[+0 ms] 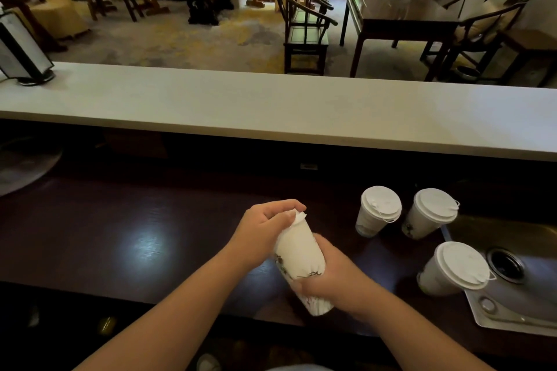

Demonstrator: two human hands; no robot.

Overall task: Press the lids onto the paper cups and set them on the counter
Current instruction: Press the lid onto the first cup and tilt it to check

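Note:
A white paper cup [298, 253] with a dark print is held tilted above the dark wooden worktop [120, 235]. My right hand [328, 277] grips its lower body. My left hand [265, 227] curls over the cup's top, fingers on the white lid [300, 216] at the rim. Three more lidded white cups stand to the right: one [378, 209] at the back, one [429, 212] beside it, and one [455, 269] nearer, at the sink's edge. The pale raised counter [271, 105] runs across behind the worktop.
A steel sink [518, 289] with a dark drain sits at the right. A framed stand [24, 51] is on the counter's far left. Beyond the counter are wooden chairs [304, 30] and tables.

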